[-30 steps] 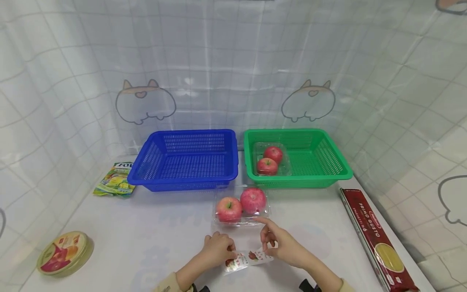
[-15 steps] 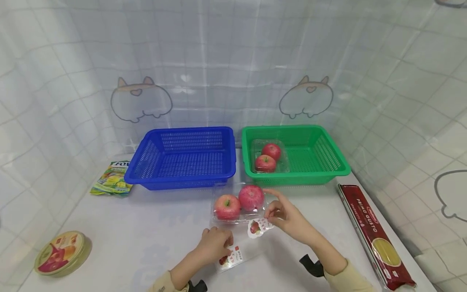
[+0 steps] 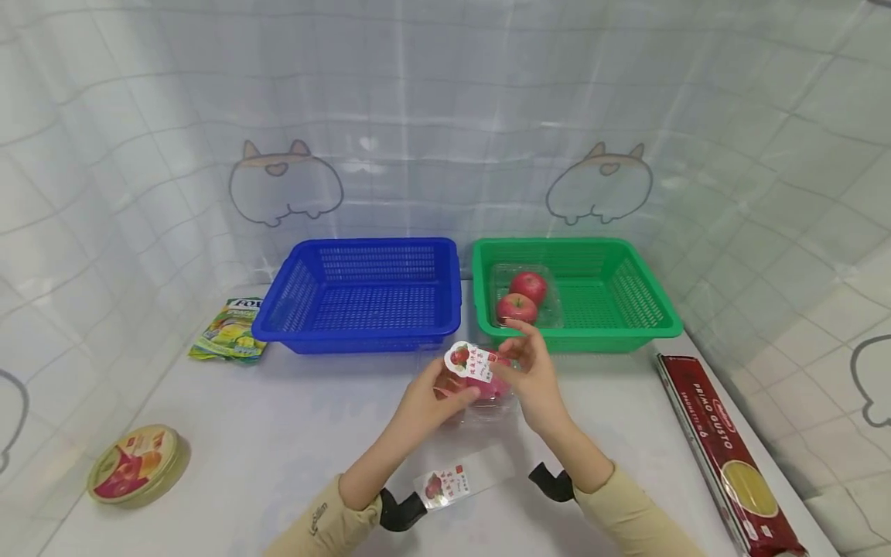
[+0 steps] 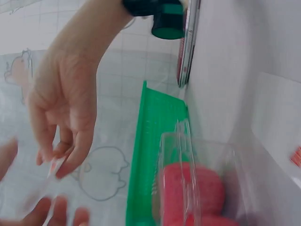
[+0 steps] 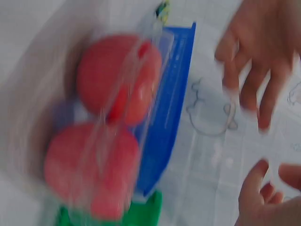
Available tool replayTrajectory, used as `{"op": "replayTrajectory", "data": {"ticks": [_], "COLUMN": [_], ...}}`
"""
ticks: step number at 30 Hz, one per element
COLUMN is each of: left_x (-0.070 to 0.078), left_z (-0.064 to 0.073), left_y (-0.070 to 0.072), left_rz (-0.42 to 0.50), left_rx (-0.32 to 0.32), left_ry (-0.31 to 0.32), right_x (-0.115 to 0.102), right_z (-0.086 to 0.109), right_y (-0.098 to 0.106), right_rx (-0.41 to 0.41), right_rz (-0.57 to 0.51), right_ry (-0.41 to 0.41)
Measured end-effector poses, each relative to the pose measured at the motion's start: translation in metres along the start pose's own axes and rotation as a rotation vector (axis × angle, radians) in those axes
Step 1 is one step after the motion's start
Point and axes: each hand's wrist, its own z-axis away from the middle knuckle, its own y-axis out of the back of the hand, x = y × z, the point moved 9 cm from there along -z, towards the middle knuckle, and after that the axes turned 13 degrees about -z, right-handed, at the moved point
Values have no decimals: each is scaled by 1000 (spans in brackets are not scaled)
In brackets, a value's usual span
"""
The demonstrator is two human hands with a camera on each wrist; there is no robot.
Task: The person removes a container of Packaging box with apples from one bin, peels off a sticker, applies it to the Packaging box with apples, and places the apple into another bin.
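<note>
My right hand (image 3: 536,387) pinches one end of a white label sticker (image 3: 469,361) with a red fruit print, held up over a clear plastic box (image 3: 480,418). In the left wrist view, the right hand's thumb and fingers meet on the blurred sticker (image 4: 54,167). My left hand (image 3: 425,406) is at the sticker's other end, its thumb and fingers spread apart; the right wrist view shows that left hand (image 5: 261,61) with loose fingers. Two red fruits (image 5: 120,77) sit inside the box, partly hidden in the head view by hands and sticker. Below lies a backing strip (image 3: 487,466) bearing another sticker (image 3: 442,487).
Behind stand a blue basket (image 3: 362,340) and a green basket (image 3: 599,336); the green one holds a clear box with two apples (image 3: 517,308). A seasoning packet (image 3: 230,331) and a round tub (image 3: 138,464) lie left, a red spaghetti pack (image 3: 727,456) right.
The right hand has peeled the sticker off the strip and lifted it over the box. The left hand has let go of the strip and moved up beside the sticker.
</note>
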Motion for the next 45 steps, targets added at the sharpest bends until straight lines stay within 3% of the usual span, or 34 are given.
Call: {"op": "replayTrajectory", "data": {"ticks": [3,6,9,12,16,20,24,28,38,45], "left_x": [-3,-9,-13,-15,-16,-16,-19,-26,-33,-37], "left_z": [-11,-19,-27,-34,-41,-45,-48,-49,-52,-51], "left_y": [6,8,9,10,10,7,5,1,-5,-9], "left_rz": [112,192,236,224,119,20,-24,-108,-461,-574], "left_rx": [120,186,195,170,108,46,8,-9,88,160], "left_ry": [56,93,101,90,74,62,76,75,34,16], "right_x": [5,9,15,18,14,7,11,24,43,49], "right_z": [3,5,4,2,-3,-10,-15,-17,-15,-14], "right_y": [-2,-5,-7,-6,-8,-15,-17,-15,-17,-22], "right_rx": [69,94,88,66,-19,-116,-154,-164,-168,-187], "right_rz": [-52,-80,-55,30,183,403,593,692,848,973], "right_ry": [15,10,-21,-54,-35,26,61,77,103,152]}}
